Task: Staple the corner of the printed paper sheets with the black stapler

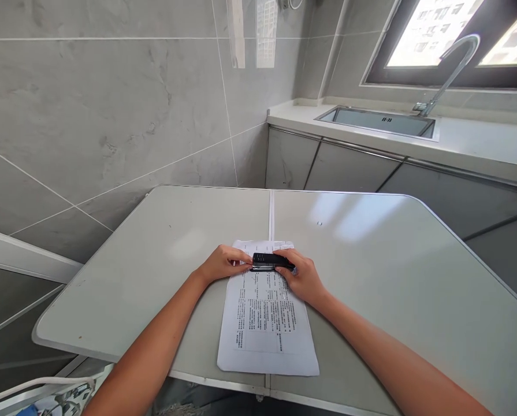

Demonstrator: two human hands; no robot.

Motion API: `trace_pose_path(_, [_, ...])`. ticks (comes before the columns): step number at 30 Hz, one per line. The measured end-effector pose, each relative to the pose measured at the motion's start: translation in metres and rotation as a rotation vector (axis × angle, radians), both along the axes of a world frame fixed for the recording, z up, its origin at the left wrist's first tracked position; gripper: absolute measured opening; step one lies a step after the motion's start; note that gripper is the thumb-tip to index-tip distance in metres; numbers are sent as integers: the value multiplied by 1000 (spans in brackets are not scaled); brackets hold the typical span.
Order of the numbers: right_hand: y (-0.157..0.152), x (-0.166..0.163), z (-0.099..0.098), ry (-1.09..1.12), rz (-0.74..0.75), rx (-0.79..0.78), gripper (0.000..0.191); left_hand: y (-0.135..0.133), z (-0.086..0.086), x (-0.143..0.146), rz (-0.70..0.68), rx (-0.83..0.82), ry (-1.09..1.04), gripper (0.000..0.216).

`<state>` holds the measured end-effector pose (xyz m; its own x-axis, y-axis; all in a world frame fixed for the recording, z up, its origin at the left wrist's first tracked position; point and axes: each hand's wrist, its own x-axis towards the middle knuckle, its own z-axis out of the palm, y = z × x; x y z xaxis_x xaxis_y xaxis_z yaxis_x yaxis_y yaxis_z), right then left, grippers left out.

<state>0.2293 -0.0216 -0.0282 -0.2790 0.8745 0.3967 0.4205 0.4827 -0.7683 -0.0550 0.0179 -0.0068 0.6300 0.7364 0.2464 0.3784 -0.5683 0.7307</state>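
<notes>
A black stapler (264,257) lies crosswise over the upper part of a stack of printed paper sheets (264,353). My right hand (302,276) grips the stapler's right end between thumb and fingers. At its left end, my left hand (224,264) is closed in a pinch, with the fingertips against the stapler. Whether something small sits between those fingertips is hidden. A bright metal strip shows along the stapler's near side. The sheets lie flat, with the printed lines running lengthwise towards me.
The papers rest on a pale folding table (371,277) with a seam down its middle. Grey tiled wall (111,104) stands behind and to the left. A counter with a sink (375,122) and a curved faucet (461,58) is at the back right, below a window.
</notes>
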Motion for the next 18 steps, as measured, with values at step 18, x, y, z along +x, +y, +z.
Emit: trace_pose_path(18, [-2,-5,8,155,111,94,27,-6,10,0,119,-119,29,14])
